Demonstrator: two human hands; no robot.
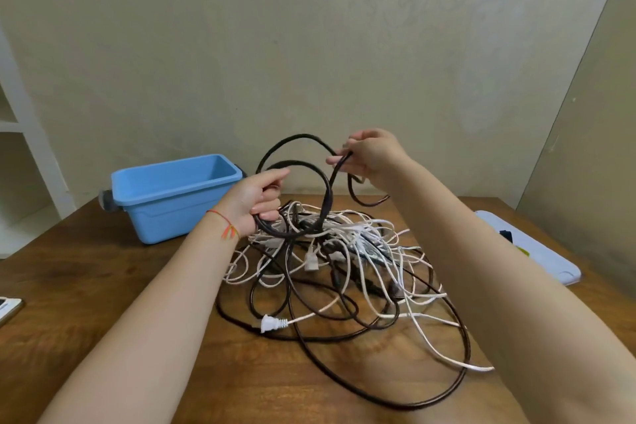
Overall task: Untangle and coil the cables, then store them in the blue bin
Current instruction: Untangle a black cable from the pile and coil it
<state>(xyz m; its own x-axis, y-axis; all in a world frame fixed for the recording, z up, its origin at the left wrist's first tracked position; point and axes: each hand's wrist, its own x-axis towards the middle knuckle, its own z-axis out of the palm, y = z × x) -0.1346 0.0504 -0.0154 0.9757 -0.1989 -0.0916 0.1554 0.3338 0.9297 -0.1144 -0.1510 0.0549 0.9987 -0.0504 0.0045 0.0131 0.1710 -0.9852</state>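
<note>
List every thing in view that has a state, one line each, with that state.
Blue bin: upright, open, nothing visible inside.
Dark cable: partly looped, lifted by both hands, the rest trailing on the table.
White cables: tangled in a pile on the table.
White plug: lying loose at the pile's near edge.
Left hand: grips the dark loops.
Right hand: pinches the dark cable.
White lid: lying flat on the table.

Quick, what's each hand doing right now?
Left hand: grips loops of the black cable.
Right hand: pinches the same black cable higher up.
</note>
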